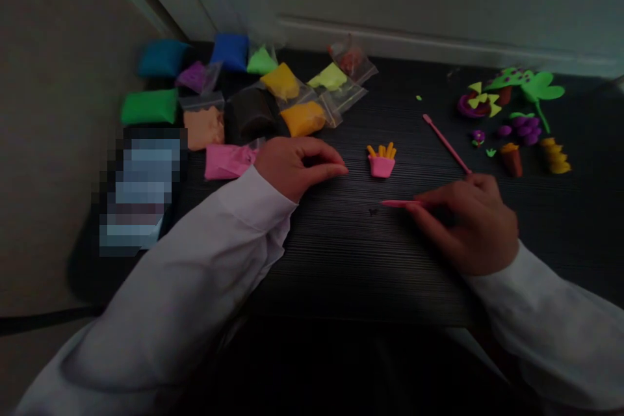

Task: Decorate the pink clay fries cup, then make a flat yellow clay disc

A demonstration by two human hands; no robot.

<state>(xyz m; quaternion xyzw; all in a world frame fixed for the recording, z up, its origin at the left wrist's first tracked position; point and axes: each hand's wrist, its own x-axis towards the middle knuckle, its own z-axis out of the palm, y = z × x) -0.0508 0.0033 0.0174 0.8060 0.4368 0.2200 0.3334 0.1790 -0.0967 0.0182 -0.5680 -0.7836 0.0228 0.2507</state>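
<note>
My right hand (470,224) grips a slim pink clay modelling tool (396,203) between thumb and fingers, its tip pointing left over the dark table (341,266). Just left of that tip lie tiny dark bits (373,212). A small clay box of fries (381,161), pink with yellow-orange sticks, stands between my hands. My left hand (297,166) is closed in a pinch to the left of the fries; anything in its fingertips is too small to make out. Beneath its wrist side sits a bag of pink clay (227,161).
Bags of coloured clay, including green (149,107), blue (230,52) and orange (303,118), cover the back left. A phone with a blurred screen (143,192) lies at left. Another pink tool (446,143) and several finished clay figures, among them purple grapes (524,130), occupy the right.
</note>
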